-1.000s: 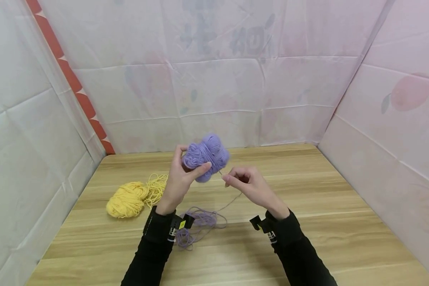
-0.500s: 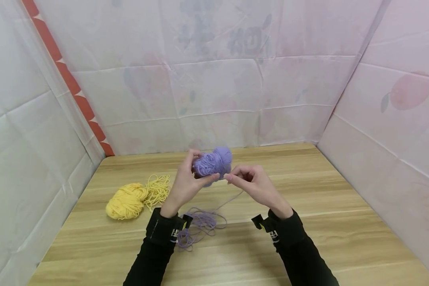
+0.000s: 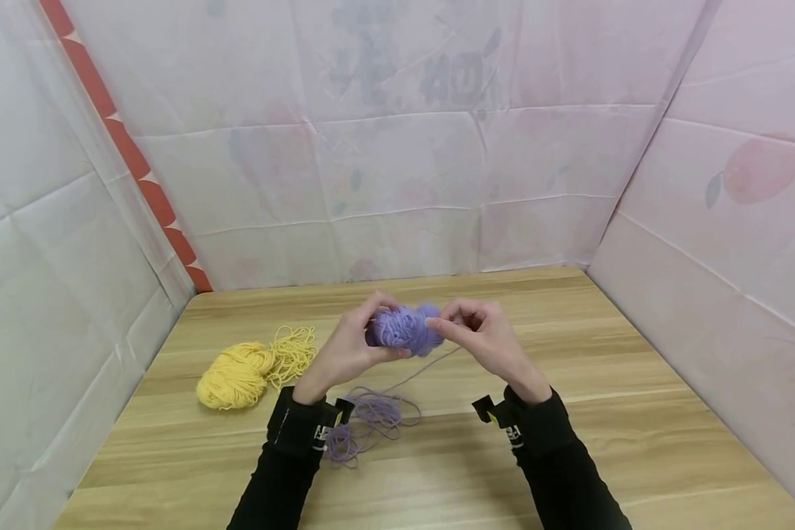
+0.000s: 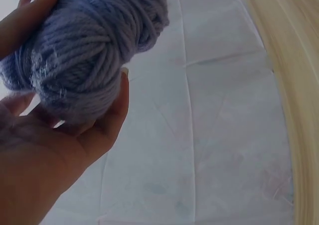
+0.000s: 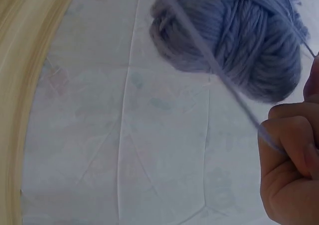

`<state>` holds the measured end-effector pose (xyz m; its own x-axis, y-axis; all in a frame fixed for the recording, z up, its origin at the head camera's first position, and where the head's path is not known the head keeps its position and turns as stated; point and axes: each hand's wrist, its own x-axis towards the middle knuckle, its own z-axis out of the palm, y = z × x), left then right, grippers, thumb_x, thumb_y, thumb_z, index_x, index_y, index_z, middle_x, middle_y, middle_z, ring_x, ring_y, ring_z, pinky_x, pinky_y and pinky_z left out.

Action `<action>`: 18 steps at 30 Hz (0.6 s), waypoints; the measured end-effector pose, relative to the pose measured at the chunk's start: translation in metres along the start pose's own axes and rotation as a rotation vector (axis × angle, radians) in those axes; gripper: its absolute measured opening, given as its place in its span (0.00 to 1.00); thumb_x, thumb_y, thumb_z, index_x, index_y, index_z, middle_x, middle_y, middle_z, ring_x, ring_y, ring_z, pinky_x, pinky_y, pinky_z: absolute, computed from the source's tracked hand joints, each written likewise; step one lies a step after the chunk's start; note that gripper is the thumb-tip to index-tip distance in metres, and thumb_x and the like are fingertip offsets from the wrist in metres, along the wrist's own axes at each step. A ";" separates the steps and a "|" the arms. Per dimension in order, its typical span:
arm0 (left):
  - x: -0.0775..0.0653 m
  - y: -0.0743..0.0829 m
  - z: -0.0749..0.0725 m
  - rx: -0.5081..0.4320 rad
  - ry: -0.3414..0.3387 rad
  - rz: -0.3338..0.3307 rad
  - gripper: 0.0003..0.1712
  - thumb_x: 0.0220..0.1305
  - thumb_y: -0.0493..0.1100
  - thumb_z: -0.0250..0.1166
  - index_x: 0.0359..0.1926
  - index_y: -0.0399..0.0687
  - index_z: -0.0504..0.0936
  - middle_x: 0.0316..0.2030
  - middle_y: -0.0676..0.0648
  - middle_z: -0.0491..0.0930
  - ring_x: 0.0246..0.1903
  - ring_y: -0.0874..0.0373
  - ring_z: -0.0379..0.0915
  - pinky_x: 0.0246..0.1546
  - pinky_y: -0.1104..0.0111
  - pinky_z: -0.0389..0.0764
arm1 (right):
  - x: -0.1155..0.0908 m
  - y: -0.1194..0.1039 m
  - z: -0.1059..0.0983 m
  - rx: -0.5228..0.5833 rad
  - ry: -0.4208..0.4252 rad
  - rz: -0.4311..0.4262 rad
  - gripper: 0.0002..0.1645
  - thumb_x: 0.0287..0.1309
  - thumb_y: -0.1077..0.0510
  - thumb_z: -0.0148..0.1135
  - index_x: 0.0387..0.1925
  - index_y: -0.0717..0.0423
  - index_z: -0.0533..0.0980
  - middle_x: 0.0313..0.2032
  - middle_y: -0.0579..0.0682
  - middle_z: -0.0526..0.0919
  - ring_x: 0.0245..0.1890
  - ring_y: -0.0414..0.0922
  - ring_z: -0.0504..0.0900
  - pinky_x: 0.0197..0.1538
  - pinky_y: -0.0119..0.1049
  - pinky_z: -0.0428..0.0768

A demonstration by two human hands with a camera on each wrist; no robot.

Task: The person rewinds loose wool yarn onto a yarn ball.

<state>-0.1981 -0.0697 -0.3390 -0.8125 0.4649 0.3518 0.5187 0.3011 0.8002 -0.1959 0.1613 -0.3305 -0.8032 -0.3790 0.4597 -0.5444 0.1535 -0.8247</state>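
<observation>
Head view shows a fuzzy, purple, oblong wool ball held above the surface, its long axis lying roughly crosswise, one end in the palm of the left hand and the other toward the right hand. The left hand grips it between thumb and fingers; the right hand pinches yarn close by, its thumb tip overlapping the purple ball's right end, though whether they touch I cannot tell. In the left wrist view the ball slants from lower left to upper right; in the right wrist view a thin purple strand crosses in front of it into the right hand's curled fingers. Below the purple ball, a loose purple yarn tangle lies on the pale, wood-grained surface. Left of the ball lie a yellow wool ball and, just beside that, a loose yellow yarn heap. Creased whitish sheeting rises behind the purple ball and on both sides, with a red scalloped band at far left and a pink fruit print at right. Faint grey characters on the sheeting above the ball are unreadable to me, as are the small white marks at the black cuffs.
</observation>
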 end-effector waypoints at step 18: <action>-0.007 0.004 -0.008 -0.250 -0.255 0.038 0.33 0.48 0.31 0.73 0.53 0.46 0.68 0.52 0.40 0.71 0.48 0.50 0.75 0.48 0.59 0.82 | 0.002 0.004 0.001 0.057 0.030 0.058 0.06 0.59 0.63 0.65 0.28 0.61 0.76 0.23 0.41 0.78 0.19 0.36 0.68 0.23 0.29 0.69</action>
<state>-0.1929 -0.0786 -0.3347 -0.6845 0.6745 0.2765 0.4409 0.0810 0.8939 -0.1998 0.1602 -0.3330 -0.8401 -0.3436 0.4198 -0.4832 0.1222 -0.8670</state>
